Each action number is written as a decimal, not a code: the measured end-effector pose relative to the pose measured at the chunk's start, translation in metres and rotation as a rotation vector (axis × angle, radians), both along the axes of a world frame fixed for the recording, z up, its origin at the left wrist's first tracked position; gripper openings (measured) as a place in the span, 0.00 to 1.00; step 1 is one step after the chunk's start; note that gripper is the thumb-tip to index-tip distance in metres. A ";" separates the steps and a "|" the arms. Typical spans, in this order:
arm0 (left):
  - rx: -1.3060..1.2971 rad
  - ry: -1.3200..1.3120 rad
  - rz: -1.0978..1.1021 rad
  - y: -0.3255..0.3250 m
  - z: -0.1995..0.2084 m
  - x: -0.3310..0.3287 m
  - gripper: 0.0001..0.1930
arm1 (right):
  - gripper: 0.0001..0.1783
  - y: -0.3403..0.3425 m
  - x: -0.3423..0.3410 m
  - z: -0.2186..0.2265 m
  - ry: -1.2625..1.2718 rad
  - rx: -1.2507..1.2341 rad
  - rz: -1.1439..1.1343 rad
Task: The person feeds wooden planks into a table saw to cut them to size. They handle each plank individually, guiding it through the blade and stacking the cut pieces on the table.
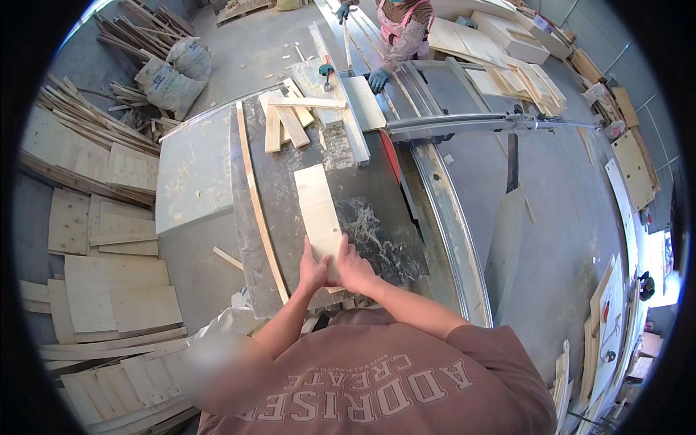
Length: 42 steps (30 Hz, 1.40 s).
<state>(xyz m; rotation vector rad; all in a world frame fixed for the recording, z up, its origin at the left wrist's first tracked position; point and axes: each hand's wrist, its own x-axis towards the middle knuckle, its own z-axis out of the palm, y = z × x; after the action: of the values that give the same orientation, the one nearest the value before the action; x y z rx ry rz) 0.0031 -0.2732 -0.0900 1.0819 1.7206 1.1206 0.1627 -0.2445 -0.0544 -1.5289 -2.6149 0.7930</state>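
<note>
While one dark worktable [283,192] fills the middle of the room, a single co-worker [406,36] stands beyond its far end, one gloved hand [378,80] near the metal fence [352,123]. Two stuffed white sacks [170,90] slump on the floor at the far left, beside stacked timber. One long wooden strip [254,196] runs down the table's left side. Nearer the middle I see one pale board [317,199], pointing away from the person over the tabletop; whether it rests there, I cannot tell. Past its far end, at least four short wooden pieces [293,123] lie crossed, and with the fence they crowd that side. Both hands, left [314,272] and right [354,267], are close together, clamped on the board's near end. One small dark hole [336,230] marks its right edge.
</note>
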 end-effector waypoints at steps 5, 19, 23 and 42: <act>-0.024 -0.008 0.006 0.005 0.004 0.000 0.46 | 0.80 0.005 -0.001 0.005 -0.005 -0.008 0.000; -0.005 -0.030 -0.002 0.014 -0.001 0.000 0.45 | 0.82 0.015 -0.001 0.010 -0.019 -0.033 -0.003; 0.027 0.004 -0.020 0.015 -0.005 -0.003 0.49 | 0.81 0.016 -0.001 0.011 -0.023 -0.032 -0.002; -0.015 -0.016 0.001 0.020 0.005 0.000 0.46 | 0.80 0.022 -0.001 0.016 -0.031 -0.056 -0.007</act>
<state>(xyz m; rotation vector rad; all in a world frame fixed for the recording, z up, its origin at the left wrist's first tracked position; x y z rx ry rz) 0.0034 -0.2533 -0.0847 1.0601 1.7148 1.1127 0.1616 -0.2227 -0.0380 -1.5758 -2.6286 0.8569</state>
